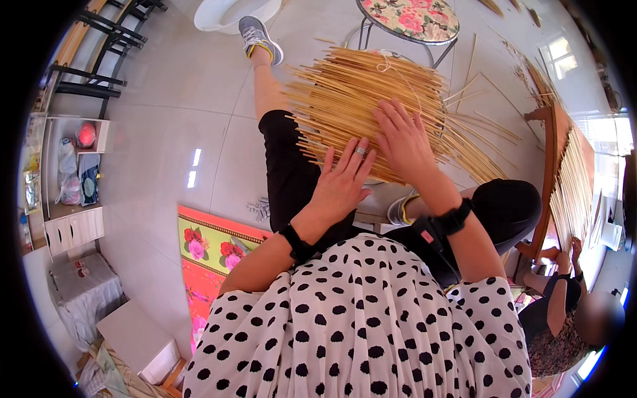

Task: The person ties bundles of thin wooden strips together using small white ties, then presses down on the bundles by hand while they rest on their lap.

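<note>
A sheet of thin golden straw stalks [358,86] lies side by side in front of me, over my knees, with uneven ends on the left. My left hand [340,182] rests on its near edge, fingers spread, a ring on one finger. Farther in and to the right, my right hand [406,142] lies flat on the stalks with its fingers stretched out. Neither hand grips anything that I can see. A thin white string [406,76] loops loosely across the far right part of the sheet. Longer loose stalks [474,149] stick out at the right.
A round stool with a floral seat [411,18] stands beyond the sheet, near a white basin [232,14]. Loose stalks litter the floor at right. A red floral mat [199,265] lies at left. Another person [564,305] handles stalks by a brown wooden board [554,152].
</note>
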`<state>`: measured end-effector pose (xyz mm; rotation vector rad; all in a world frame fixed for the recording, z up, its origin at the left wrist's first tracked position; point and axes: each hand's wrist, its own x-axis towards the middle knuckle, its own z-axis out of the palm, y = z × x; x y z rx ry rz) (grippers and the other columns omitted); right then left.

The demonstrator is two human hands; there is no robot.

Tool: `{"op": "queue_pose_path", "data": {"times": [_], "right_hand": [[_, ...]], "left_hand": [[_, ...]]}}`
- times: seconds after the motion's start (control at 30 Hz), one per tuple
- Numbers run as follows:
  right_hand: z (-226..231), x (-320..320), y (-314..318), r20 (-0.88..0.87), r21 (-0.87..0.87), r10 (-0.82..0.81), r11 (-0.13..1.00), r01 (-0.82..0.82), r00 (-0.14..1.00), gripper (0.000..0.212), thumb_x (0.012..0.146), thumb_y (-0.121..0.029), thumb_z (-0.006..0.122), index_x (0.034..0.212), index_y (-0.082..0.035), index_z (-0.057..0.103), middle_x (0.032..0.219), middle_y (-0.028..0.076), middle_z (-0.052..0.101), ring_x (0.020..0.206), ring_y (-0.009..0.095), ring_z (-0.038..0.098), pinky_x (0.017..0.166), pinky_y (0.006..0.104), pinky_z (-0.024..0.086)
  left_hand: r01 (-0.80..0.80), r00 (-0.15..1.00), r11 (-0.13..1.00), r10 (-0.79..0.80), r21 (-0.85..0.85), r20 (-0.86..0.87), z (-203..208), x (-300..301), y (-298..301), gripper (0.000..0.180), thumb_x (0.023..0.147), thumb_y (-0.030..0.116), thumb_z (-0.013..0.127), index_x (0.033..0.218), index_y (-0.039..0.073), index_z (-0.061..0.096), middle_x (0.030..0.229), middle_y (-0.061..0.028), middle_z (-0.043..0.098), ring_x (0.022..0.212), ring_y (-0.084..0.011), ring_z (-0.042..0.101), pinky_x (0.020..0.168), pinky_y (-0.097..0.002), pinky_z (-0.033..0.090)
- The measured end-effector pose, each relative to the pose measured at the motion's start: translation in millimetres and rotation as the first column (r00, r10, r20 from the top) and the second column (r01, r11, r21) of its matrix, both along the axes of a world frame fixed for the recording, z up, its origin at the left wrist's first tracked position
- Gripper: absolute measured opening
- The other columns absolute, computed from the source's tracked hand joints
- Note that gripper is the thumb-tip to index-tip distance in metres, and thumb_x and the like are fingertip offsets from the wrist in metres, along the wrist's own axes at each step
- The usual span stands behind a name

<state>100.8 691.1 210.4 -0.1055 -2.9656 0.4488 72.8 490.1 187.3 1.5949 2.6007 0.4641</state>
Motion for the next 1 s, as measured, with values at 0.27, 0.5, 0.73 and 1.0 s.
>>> {"op": "queue_pose_path", "data": {"times": [0.27,0.5,0.73,1.0], "right_hand": [[-14,48,-28,0.051,0.009,0.055,0.998,-0.055,0.997,0.072,0.090,-0.040,0.065,0.149,-0.006,0.042,0.157,0.010,0.038,0.148,0.029,0.031,0.117,0.0568,0.024],[-19,49,-27,0.096,0.061,0.070,0.995,-0.076,0.993,0.084,0.085,-0.048,0.069,0.152,-0.007,0.039,0.160,0.007,0.034,0.151,0.026,0.024,0.120,0.0558,0.019],[-13,54,-26,0.105,0.049,0.076,0.995,-0.081,0.992,0.081,0.082,-0.045,0.072,0.148,-0.007,0.045,0.159,0.006,0.034,0.150,0.026,0.026,0.119,0.0573,0.021],[6,67,-14,0.090,-0.080,-0.071,0.994,0.078,0.993,0.068,0.087,-0.034,0.070,0.145,-0.006,0.047,0.156,0.008,0.038,0.148,0.029,0.030,0.117,0.0601,0.023]], "left_hand": [[0.075,0.992,0.997,-0.078,0.034,0.102,21,-15,-3,0.068,0.078,0.024,0.078,0.137,0.004,0.051,0.153,-0.0160,0.041,0.144,-0.0326,0.037,0.113,-0.0522,0.032],[0.065,0.993,0.991,-0.075,0.115,0.086,38,-90,22,0.053,0.091,0.022,0.066,0.140,0.006,0.051,0.153,-0.0130,0.042,0.141,-0.0322,0.040,0.111,-0.0523,0.036],[0.048,0.996,0.997,-0.052,-0.056,-0.079,5,-89,36,0.077,0.092,0.050,0.061,0.154,0.013,0.035,0.162,-0.0084,0.031,0.149,-0.0324,0.028,0.115,-0.0631,0.025],[0.016,0.996,0.996,-0.023,-0.083,-0.083,4,-82,37,0.084,0.088,0.057,0.064,0.154,0.013,0.036,0.163,-0.0081,0.028,0.150,-0.0320,0.025,0.115,-0.0644,0.024]]}}
